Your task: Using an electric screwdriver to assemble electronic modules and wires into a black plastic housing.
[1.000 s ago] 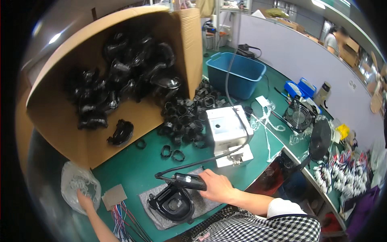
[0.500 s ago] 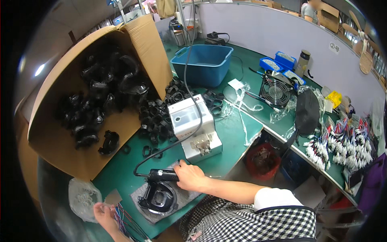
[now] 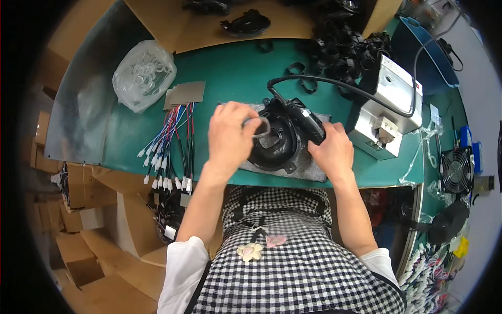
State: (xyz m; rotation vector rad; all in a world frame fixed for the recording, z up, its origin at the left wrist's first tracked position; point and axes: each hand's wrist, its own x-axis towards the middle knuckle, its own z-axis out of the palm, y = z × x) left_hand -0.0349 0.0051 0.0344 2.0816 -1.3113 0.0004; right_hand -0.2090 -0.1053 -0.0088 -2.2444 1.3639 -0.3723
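Note:
My left hand point(image 3: 229, 135) is closed on a clear plastic ring point(image 3: 267, 129), held over a round black plastic housing point(image 3: 272, 157). The housing lies on a grey cloth pad point(image 3: 312, 168) at the near side of the green table. My right hand point(image 3: 333, 153) grips the end of a black corded power tool point(image 3: 307, 121), which looks like an electric screwdriver. It slants across the right side of the housing; its tip is hard to make out. To the left, a clear bag point(image 3: 125, 97) holds several more rings.
Wire bundles point(image 3: 172, 138) with white connectors lie left of the pad, by grey cards point(image 3: 187, 93). A white and metal machine point(image 3: 377, 125) stands to the right, the tool's cord looping past it. Black rings point(image 3: 334, 49) are heaped behind, beside a large carton point(image 3: 293, 23).
The view has swung to the left and down. My left hand has come from beside the bag to above the housing with a clear ring. My right hand still holds the power tool.

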